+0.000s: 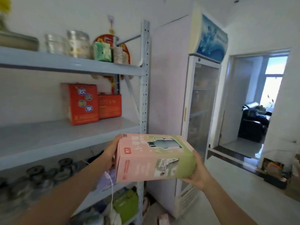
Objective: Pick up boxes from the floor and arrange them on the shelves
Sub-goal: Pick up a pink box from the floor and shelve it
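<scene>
- The box [155, 158] is in the air, lying on its side in front of the rack's front right post [145, 78], just below the level of the middle shelf [48, 138] and off its right end. It rests on nothing.
- The left hand [111, 153] presses the pink end, fingers wrapped round behind it. The right hand [198, 172] cups the green end from below, thumb up the side. Both are closed on the box. It is held by squeeze between the two ends, so if either hand eases off, that end would drop.
- The green end sits lower than the pink one. Whatever is inside could slide that way and pull the box out of the right palm.
- A thin white cord [112, 190] hangs under the left forearm over the lower shelf's clutter. It may catch the arm on the way up, though blur hides where it runs.
- The post stands between box and shelf. Going straight in, a corner of the box would likely strike it, so the box needs to go left first.
- On the middle shelf two red boxes [90, 103] stand toward the back right. The front is bare. Pushed too deep, the box could knock them over.
- The fridge [201, 103] stands close on the right. A wide swing of that elbow could hit its glass door.
</scene>
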